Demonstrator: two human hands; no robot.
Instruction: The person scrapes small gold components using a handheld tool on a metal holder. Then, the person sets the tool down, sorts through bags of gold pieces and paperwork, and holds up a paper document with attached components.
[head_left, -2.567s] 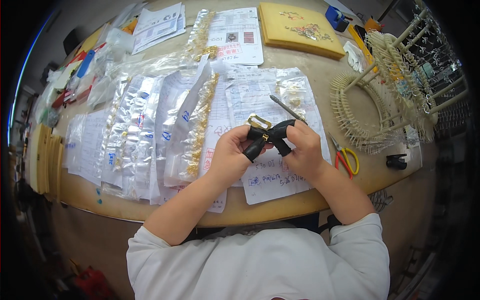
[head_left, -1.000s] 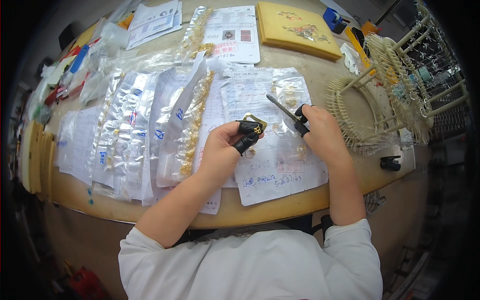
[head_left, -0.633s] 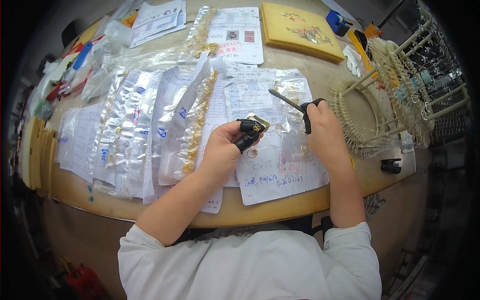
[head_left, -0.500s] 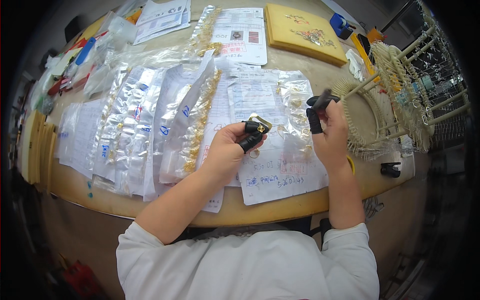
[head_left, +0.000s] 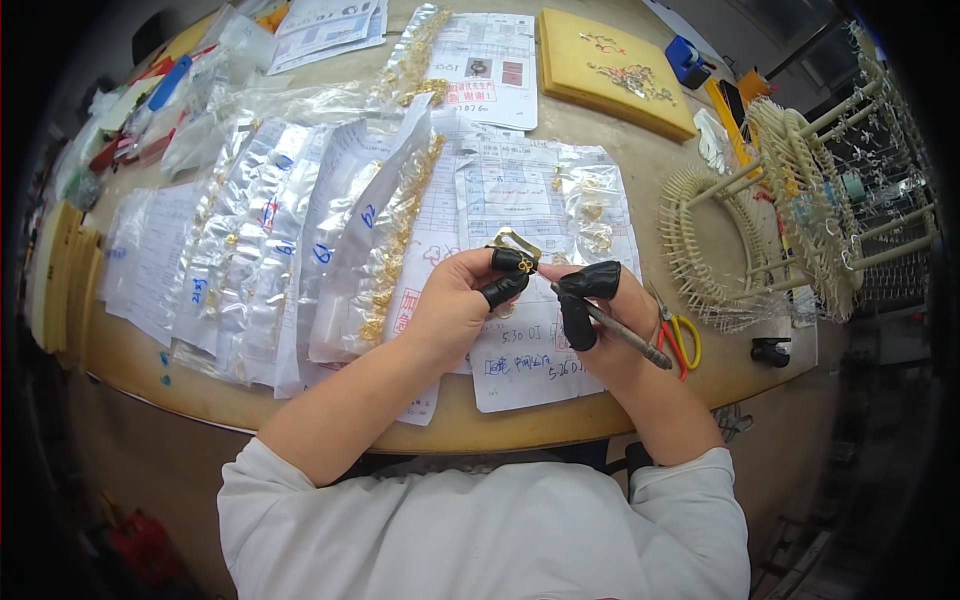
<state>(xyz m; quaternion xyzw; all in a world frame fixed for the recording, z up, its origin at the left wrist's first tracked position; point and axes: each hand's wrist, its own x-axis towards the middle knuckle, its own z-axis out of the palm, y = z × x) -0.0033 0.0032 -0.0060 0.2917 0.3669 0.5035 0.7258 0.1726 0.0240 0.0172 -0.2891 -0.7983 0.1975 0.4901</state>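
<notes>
Tool point(head_left: 632, 337) in closed right fingers point(head_left: 592, 281) has swung beside the gold trinket point(head_left: 525, 265) pinched by left fingers point(head_left: 504, 291).

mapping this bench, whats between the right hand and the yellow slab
The head view shows a clear bag of gold pieces on papers, then tabletop, between the right hand and yellow slab.

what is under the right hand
Beneath the right hand lies a white paper with handwriting and a red stamp mark. Only part of the mark shows; the hand covers the paper there, so what else lies under it cannot be seen.
</notes>
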